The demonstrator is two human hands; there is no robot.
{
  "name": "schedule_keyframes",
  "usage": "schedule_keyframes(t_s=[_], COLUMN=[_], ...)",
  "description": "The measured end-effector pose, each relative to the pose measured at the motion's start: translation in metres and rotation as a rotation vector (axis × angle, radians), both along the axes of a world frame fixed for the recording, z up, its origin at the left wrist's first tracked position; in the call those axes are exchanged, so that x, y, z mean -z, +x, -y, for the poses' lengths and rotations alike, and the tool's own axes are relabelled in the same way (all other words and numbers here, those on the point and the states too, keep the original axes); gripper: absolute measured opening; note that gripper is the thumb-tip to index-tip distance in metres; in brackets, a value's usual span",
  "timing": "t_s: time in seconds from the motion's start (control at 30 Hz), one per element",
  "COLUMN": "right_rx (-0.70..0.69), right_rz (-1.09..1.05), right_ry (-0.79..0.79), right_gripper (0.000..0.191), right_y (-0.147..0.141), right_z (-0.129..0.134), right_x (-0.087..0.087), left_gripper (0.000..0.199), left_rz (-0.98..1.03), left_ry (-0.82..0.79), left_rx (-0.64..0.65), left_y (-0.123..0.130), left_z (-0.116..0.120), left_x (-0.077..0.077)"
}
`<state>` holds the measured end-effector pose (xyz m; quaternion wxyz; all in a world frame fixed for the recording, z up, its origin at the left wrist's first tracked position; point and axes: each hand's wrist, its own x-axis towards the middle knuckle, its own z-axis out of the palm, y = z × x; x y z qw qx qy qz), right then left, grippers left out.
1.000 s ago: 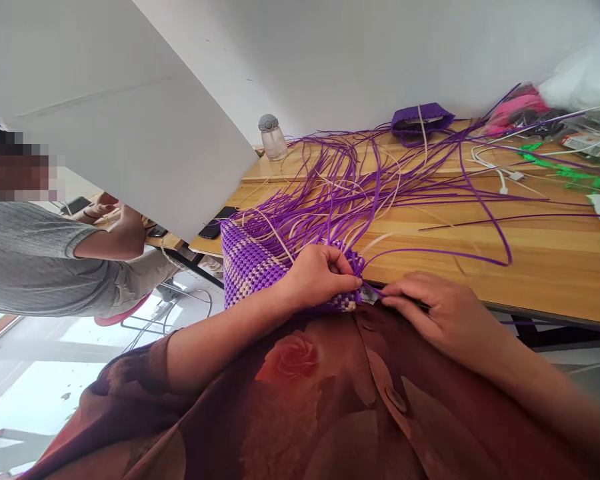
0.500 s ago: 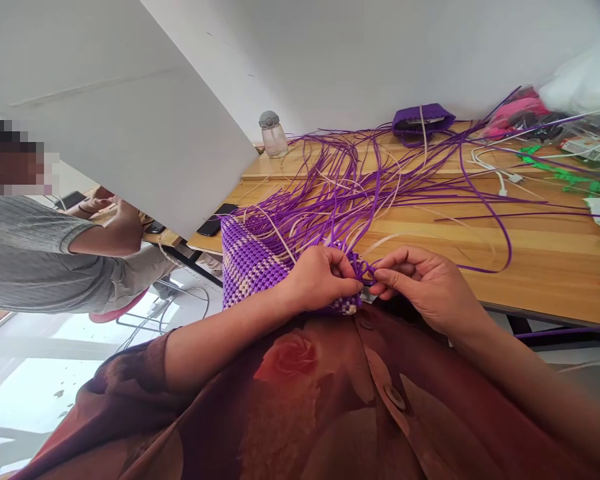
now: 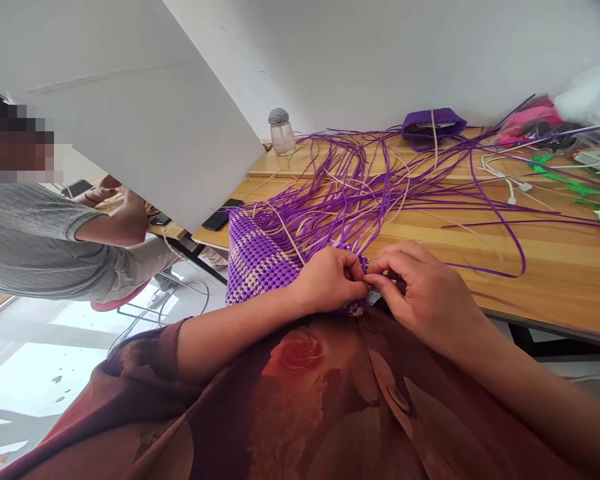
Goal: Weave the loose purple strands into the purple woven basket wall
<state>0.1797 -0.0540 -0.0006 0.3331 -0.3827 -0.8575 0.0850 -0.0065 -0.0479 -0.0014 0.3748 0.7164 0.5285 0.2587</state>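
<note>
A purple and cream woven basket (image 3: 260, 263) lies on its side at the table's near edge, against my body. Many long loose purple and cream strips (image 3: 350, 180) fan out from its open end across the table. My left hand (image 3: 333, 280) is closed at the basket's rim, thumb and forefinger pinching the weave there. Close beside it on the right, my right hand (image 3: 415, 283) pinches a purple strip between thumb and forefinger, its tips almost touching the left fingertips. The fingers hide most of the strip at the pinch.
On the wooden table (image 3: 480, 247) are a bottle (image 3: 281, 133), a black phone (image 3: 223, 215), a small purple woven piece (image 3: 433, 127), white cables (image 3: 513, 183) and green scraps (image 3: 575, 183). A co-worker in a grey shirt (image 3: 35, 247) sits at the left, past a white partition (image 3: 145, 100).
My right hand has come closer to my left fingertips and turned more palm-down. My left hand keeps its pinch on the rim. The whole view has shifted slightly.
</note>
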Motion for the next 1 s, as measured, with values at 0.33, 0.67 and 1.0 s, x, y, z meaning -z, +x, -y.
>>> schedule_keyframes(t_s=[0.33, 0.67, 1.0], right_rx=[-0.158, -0.042, 0.091], right_rz=[-0.156, -0.628, -0.493], right_ry=[-0.370, -0.727, -0.705], right_gripper=[0.021, 0.025, 0.034], right_y=[0.006, 0.005, 0.008], right_z=[-0.003, -0.001, -0.007], right_x=[0.000, 0.021, 0.030], left_gripper=[0.012, 0.013, 0.017], left_rz=[-0.015, 0.000, -0.053], left_ry=[0.022, -0.029, -0.078], left_rx=[-0.002, -0.007, -0.005], left_y=[0.000, -0.001, 0.001], left_z=[0.001, 0.001, 0.001], left_x=[0.002, 0.003, 0.000])
